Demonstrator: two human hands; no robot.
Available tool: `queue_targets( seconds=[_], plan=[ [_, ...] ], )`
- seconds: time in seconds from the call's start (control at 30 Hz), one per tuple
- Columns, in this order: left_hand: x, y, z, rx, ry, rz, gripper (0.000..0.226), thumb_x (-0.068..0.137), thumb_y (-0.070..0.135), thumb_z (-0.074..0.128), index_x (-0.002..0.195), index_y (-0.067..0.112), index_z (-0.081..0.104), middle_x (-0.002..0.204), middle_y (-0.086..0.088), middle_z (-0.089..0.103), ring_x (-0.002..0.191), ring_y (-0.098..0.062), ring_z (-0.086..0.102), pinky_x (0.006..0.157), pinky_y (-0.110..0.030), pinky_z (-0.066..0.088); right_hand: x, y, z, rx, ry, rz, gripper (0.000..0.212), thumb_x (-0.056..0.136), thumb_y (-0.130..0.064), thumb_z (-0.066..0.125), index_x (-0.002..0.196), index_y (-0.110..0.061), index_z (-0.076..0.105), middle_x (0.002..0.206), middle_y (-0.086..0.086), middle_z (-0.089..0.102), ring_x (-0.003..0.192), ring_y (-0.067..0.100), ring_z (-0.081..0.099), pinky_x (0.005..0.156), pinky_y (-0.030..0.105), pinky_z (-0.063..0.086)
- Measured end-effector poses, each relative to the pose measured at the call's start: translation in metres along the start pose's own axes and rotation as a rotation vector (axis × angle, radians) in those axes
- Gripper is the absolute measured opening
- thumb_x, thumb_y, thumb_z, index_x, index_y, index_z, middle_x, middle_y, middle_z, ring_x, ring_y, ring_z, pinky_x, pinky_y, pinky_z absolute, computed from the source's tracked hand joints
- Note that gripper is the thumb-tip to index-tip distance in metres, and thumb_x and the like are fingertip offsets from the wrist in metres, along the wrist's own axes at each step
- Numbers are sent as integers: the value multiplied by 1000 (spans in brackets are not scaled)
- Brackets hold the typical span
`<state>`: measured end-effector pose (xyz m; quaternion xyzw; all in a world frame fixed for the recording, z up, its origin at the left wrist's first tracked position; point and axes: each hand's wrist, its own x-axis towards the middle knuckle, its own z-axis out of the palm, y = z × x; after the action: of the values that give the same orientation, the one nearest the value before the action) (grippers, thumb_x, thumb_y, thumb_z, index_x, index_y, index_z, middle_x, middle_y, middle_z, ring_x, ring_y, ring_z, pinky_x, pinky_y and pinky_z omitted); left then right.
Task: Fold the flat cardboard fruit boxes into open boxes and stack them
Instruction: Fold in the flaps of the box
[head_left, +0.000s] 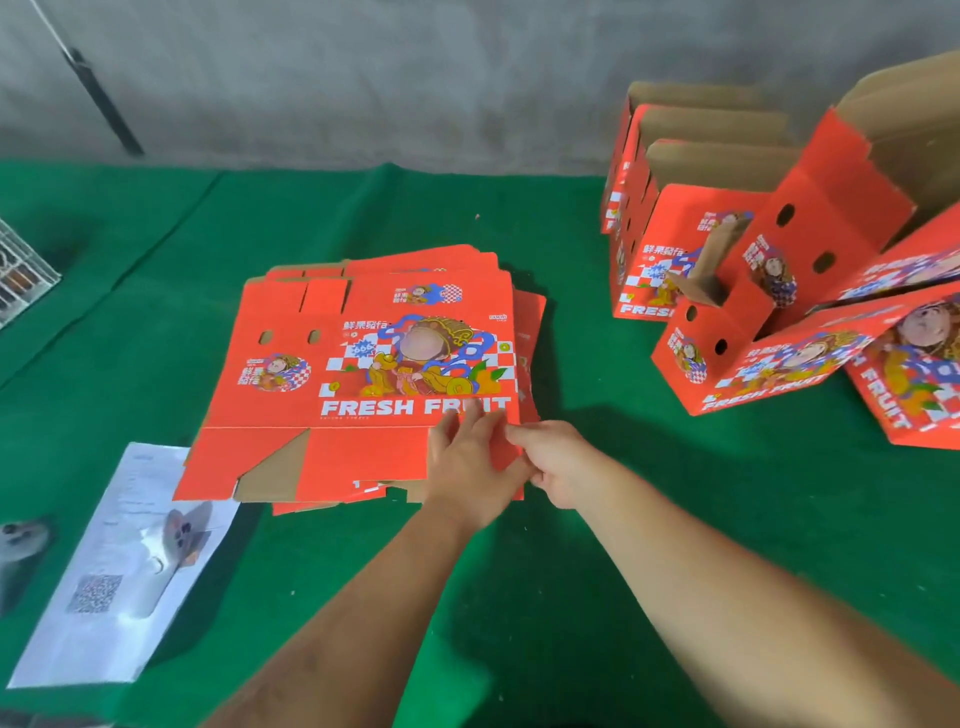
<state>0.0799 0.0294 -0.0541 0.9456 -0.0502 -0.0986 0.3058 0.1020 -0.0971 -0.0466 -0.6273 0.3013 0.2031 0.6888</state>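
Right now I am bending over the green bench (519, 597) and working at the near right corner of the top flat box (363, 374). It is lying on a pile of flat boxes (530, 332) in the middle of the bench. The top flat box is lying with its long side going left to right, and the words FRESH FRUIT are facing me the right way up. Its bottom flaps are pointing toward me and its top slots are pointing at the grey wall (363, 78).

My left hand (470, 462) is lying on the corner flap with the fingers spread and nearly straight, pressing down. My right hand (558, 462) is curling in from the side, and its thumb and fingers are pinching the right edge of the same box.

The pile is sitting a bit messy, with edges sticking out on the right and at the back. Green bench is showing all around it, with lots of room in front and on the right.

The folded boxes (753, 291) are standing and leaning together far to the right, well apart from the pile. A white paper sheet (119, 571) is lying just beside the pile's near left corner.
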Motion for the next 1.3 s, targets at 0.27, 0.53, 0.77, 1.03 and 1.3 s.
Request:
queue_targets(
  seconds=[0.27, 0.53, 0.77, 1.03, 1.3],
  plan=[
    [-22, 38, 47, 257, -105, 254, 93, 87, 69, 53, 163, 31, 15, 172, 1, 3, 155, -28, 3, 127, -46, 3, -14, 25, -110, 78, 192, -96, 21, 99, -12, 67, 118, -9, 59, 110, 17, 70, 95, 31, 67, 83, 47, 53],
    [-55, 43, 88, 4, 174, -319, 88, 95, 66, 42, 164, 29, 3, 171, -6, -8, 156, -26, -13, 124, -47, -15, -48, 56, -269, 58, 550, -131, 31, 98, -8, 68, 126, -21, 71, 97, 12, 74, 75, 27, 71, 66, 40, 60],
    [-54, 66, 87, -419, 402, -749, 78, 95, 55, 56, 161, 27, 24, 164, -17, 23, 151, -34, 22, 125, -48, 12, -60, 70, -308, 102, 555, -234, 24, 101, -7, 62, 118, -18, 74, 94, 3, 75, 75, 18, 69, 65, 30, 55],
    [-78, 117, 110, -1229, 38, -654, 72, 94, 76, 39, 131, 21, 68, 130, -8, 70, 119, -27, 67, 110, -48, 46, -66, 83, -330, -157, 420, -179, 32, 100, -34, 63, 130, -23, 64, 105, -2, 72, 83, 17, 66, 53, 26, 46],
    [-91, 207, 164, -1586, -326, -571, 105, 70, 102, 24, 144, 34, 56, 146, -2, 60, 138, -34, 52, 107, -62, 45, -84, 51, -317, -291, 124, -257, 66, 89, -68, 63, 147, -59, 34, 160, -4, 36, 133, 16, 49, 105, 36, 41]
  ],
)
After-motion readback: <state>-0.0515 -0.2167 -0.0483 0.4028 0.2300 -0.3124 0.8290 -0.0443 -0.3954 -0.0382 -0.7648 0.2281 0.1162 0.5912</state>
